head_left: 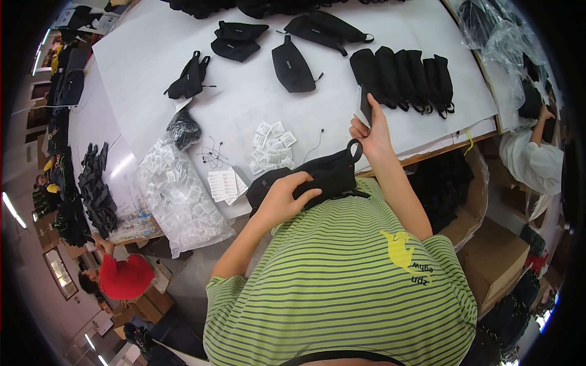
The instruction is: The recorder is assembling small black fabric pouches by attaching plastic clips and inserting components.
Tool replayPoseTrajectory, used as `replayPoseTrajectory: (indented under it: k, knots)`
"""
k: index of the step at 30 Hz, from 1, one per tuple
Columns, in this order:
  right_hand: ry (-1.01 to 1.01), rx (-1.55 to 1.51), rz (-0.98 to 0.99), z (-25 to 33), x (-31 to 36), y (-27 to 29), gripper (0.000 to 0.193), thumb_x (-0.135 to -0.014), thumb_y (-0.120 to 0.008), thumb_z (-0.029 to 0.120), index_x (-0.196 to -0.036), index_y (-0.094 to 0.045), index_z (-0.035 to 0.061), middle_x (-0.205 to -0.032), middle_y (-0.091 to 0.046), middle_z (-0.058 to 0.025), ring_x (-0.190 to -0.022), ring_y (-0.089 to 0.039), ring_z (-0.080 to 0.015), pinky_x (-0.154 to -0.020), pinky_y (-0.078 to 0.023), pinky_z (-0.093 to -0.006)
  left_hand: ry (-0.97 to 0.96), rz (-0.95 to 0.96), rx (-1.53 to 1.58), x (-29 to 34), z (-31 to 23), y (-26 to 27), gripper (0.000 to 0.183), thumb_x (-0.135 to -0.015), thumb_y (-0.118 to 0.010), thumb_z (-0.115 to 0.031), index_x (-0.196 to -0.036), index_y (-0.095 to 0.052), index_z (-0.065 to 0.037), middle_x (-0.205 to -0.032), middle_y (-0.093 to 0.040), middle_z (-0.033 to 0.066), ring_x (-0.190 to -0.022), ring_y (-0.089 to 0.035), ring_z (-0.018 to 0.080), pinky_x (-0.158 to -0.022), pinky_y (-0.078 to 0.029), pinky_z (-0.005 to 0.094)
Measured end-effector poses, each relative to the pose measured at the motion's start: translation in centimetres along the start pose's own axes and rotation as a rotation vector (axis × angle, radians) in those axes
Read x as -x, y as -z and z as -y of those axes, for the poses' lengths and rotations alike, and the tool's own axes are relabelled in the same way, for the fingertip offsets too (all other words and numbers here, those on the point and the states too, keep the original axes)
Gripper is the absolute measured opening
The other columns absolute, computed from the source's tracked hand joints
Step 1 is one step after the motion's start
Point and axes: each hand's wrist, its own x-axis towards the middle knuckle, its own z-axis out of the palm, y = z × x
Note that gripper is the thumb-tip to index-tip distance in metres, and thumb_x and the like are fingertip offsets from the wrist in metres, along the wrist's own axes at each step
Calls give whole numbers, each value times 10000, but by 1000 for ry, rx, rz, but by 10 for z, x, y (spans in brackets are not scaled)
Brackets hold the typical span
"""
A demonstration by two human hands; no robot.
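Observation:
My left hand point(285, 194) grips a black fabric pouch point(332, 172) against my body at the table's near edge. The pouch has a loop standing up at its right end. Raised to the right of it, my right hand point(373, 129) is closed on a thin dark flat piece with a white side point(365, 108); its exact kind is unclear. Beyond the left hand lie a pile of small white labels point(271, 146), a stack of white printed cards point(224, 185) and some thin black strings point(213, 152).
Several black pouches point(293, 64) lie across the white table point(232, 110), with a row of them point(400, 76) at right. A clear bag of white labels point(180, 189) hangs over the near edge. A person in red point(125, 277) is at left; another in white point(531, 155) at right.

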Motion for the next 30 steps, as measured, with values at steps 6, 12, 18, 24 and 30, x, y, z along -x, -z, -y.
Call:
replayPoseTrajectory:
  k: [6, 12, 18, 24, 30]
  knots:
    - [399, 516, -67, 22, 14, -15, 162, -841, -695, 258, -820, -672, 99, -717, -611, 66, -564, -479, -20, -491, -311, -190, -136, -53, -241, -6, 5, 7, 260, -780, -697, -217, -911, -616, -7, -918, -614, 94, -859, -573, 258, -708, -447, 356]
    - [305, 1587, 326, 16, 66, -50, 349, -787, -712, 335, -720, -665, -4, -478, -457, -37, -465, -388, -100, -465, -322, -277, -336, -172, -313, -20, -5, 3, 223, -732, -734, -179, -899, -630, -72, -1342, -404, 151, -1156, -473, 335, -939, -401, 409]
    - [243, 2088, 393, 12, 80, -50, 433, -845, -626, 392, -666, -647, -2, -501, -519, -123, -454, -460, -231, -489, -373, -336, -578, -283, -422, -24, -1, -1, 225, -702, -743, -208, -870, -628, -112, -1375, -404, 128, -1211, -439, 314, -993, -346, 439]
    - [270, 2028, 578, 2, 83, -43, 432, -844, -589, 471, -770, -662, 52, -643, -609, -122, -607, -579, -283, -574, -438, -348, -655, -221, -492, -27, 5, -5, 224, -700, -739, -204, -854, -614, -101, -1129, -572, 50, -1075, -508, 252, -952, -368, 402]
    - [172, 1975, 688, 12, 89, -33, 347, -720, -738, 358, -771, -615, 38, -652, -587, -98, -598, -547, -267, -582, -425, -337, -296, -256, 112, -51, 51, -2, 213, -746, -717, -163, -897, -610, -57, -921, -569, 76, -899, -535, 267, -863, -422, 366]
